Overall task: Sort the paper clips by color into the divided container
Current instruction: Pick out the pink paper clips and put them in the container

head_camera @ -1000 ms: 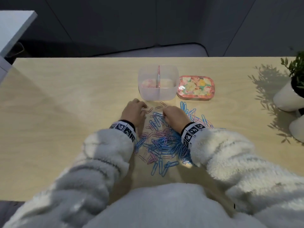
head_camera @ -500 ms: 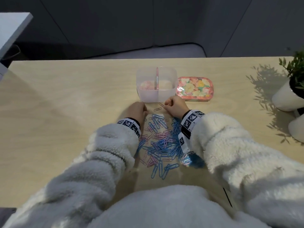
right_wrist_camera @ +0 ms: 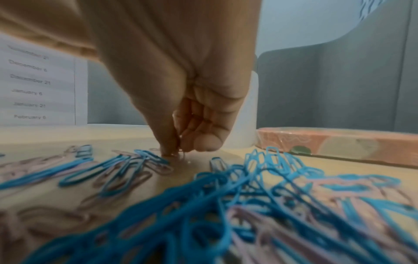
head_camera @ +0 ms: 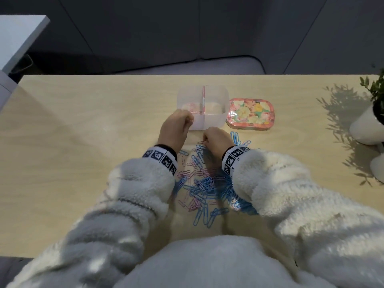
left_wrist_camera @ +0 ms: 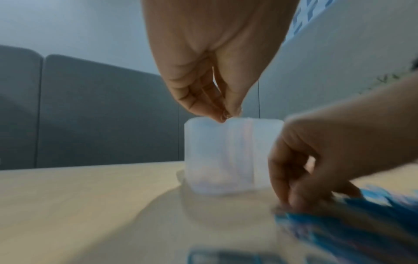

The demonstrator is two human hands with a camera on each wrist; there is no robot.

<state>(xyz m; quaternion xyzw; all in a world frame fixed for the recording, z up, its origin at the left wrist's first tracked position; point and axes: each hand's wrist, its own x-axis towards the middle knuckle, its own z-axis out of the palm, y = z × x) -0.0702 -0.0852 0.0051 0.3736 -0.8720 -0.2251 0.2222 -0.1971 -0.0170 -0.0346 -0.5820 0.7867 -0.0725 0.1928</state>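
A translucent divided container [head_camera: 214, 121] with a pink divider stands mid-table; a few pink clips lie in its left compartment. My left hand [head_camera: 188, 119] hovers at the rim of that compartment, thumb and fingers [left_wrist_camera: 222, 116] pinched on a small pinkish clip. Blue and pink paper clips [head_camera: 205, 190] lie heaped between my forearms. At the heap's far edge my right hand [head_camera: 204, 142] presses down, and its thumb and fingers [right_wrist_camera: 172, 151] pinch a pale pink clip [right_wrist_camera: 183, 156] against the table. In the left wrist view the right hand [left_wrist_camera: 291, 201] sits beside the container [left_wrist_camera: 217, 160].
A floral lid [head_camera: 251, 113] lies just right of the container and shows as a low pink edge [right_wrist_camera: 339, 141] in the right wrist view. White plant pots [head_camera: 365, 127] stand at the table's right edge. Bare wood stretches to the left.
My left hand has lifted off the heap and moved forward to the container's left compartment. My right hand has moved forward to the heap's far edge and stays there.
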